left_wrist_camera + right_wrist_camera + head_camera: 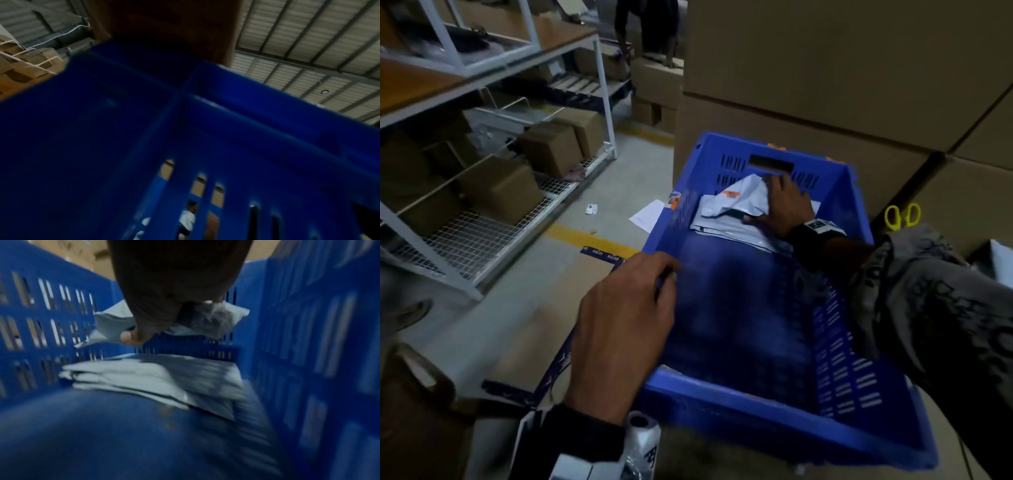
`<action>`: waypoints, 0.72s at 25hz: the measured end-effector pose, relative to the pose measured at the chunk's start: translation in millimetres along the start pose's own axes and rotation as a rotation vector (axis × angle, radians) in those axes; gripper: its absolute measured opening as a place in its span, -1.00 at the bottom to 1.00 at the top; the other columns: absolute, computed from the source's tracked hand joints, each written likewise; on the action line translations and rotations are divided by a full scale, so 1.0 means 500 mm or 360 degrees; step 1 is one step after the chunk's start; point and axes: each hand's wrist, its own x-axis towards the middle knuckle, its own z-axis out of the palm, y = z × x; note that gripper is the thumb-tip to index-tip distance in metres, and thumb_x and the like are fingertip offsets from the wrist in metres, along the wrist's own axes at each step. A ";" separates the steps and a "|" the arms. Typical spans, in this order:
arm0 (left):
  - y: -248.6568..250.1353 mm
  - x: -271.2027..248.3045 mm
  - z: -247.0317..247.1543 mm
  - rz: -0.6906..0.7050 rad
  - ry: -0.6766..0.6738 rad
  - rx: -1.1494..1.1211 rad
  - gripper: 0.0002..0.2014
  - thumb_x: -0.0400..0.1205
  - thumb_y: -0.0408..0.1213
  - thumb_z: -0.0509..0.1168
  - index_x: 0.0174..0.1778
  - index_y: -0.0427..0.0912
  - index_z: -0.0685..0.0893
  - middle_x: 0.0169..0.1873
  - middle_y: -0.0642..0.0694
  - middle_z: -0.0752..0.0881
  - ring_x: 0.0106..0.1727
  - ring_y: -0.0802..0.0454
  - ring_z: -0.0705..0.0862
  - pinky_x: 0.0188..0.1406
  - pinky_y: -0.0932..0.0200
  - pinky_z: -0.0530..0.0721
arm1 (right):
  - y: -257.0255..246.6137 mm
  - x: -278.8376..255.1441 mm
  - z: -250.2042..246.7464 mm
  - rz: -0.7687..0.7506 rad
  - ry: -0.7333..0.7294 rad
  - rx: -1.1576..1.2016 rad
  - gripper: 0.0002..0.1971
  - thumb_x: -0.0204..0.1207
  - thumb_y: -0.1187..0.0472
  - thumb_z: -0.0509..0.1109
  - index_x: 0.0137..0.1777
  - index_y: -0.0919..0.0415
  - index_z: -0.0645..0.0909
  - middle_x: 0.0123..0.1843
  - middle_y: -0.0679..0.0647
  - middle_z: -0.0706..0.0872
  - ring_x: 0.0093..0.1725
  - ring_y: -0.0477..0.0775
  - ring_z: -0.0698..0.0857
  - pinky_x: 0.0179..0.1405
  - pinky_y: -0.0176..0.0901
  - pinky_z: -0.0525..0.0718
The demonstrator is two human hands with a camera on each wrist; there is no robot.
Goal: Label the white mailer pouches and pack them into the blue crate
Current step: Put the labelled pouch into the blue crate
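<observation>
A: Currently, what is the right hand (786, 205) doing?

B: It is inside the blue crate (866, 442), fingers and thumb pinched on a white mailer pouch (739, 197). The right wrist view shows the pouch crumpled in that grip and raised clear of the stack of pouches (152, 378) lying flat on the crate floor at the far end.

A: And the left hand (625, 329)?

B: It is curled over the crate's near left rim, fingers hooked over the edge. In my judgement it steadies the crate, which appears tilted toward the person. The left wrist view shows only blue wall and ceiling, so how tight the grip is cannot be confirmed there.

A: Why stack at the far end?

B: Probably to build one flat pile against the end wall and keep the remaining floor free. An orange mark shows on the held pouch; whether a label is applied cannot be read.

A: Surroundings?

B: Large cardboard cartons (825, 68) stand behind the crate, yellow scissors (902, 216) lie to the right, and shelving (493, 192) with small boxes stands to the left. A roll (642, 431) sits near the left wrist.
</observation>
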 end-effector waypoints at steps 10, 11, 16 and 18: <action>-0.002 0.003 0.001 -0.0029 -0.0030 -0.0124 -0.88 0.66 -0.17 0.41 0.07 0.14 0.76 -0.14 0.21 0.74 -0.36 0.31 0.42 -0.27 0.66 0.41 | 0.019 0.033 0.017 -0.0173 -0.0525 -0.0465 0.14 0.16 -0.53 0.61 0.64 0.09 0.35 0.55 0.26 0.55 0.52 0.37 0.55 0.44 0.34 0.51; -0.003 0.003 0.002 -0.0032 -0.0036 -0.0131 -0.88 0.67 -0.17 0.41 0.07 0.14 0.76 -0.14 0.21 0.74 -0.38 0.33 0.41 -0.21 0.69 0.40 | 0.023 0.033 0.020 -0.0177 -0.0495 -0.0493 0.15 0.16 -0.51 0.62 0.66 0.08 0.33 0.56 0.26 0.52 0.53 0.37 0.52 0.45 0.37 0.46; 0.001 0.003 0.000 -0.0046 -0.0030 -0.0097 -0.88 0.65 -0.17 0.44 0.05 0.17 0.76 -0.16 0.23 0.74 -0.33 0.31 0.45 -0.37 0.59 0.23 | 0.043 0.025 0.034 -0.0173 -0.0566 -0.0265 0.28 0.18 -0.54 0.60 0.79 0.02 0.12 0.63 0.32 0.33 0.62 0.44 0.38 0.55 0.38 0.38; 0.004 0.003 -0.001 -0.0048 -0.0025 -0.0089 -0.88 0.65 -0.15 0.43 0.06 0.17 0.76 -0.13 0.22 0.75 -0.31 0.30 0.46 -0.34 0.58 0.22 | 0.039 0.027 0.039 -0.0250 -0.0574 -0.0129 0.28 0.23 -0.55 0.55 0.82 0.04 0.07 0.67 0.32 0.28 0.65 0.45 0.34 0.61 0.32 0.39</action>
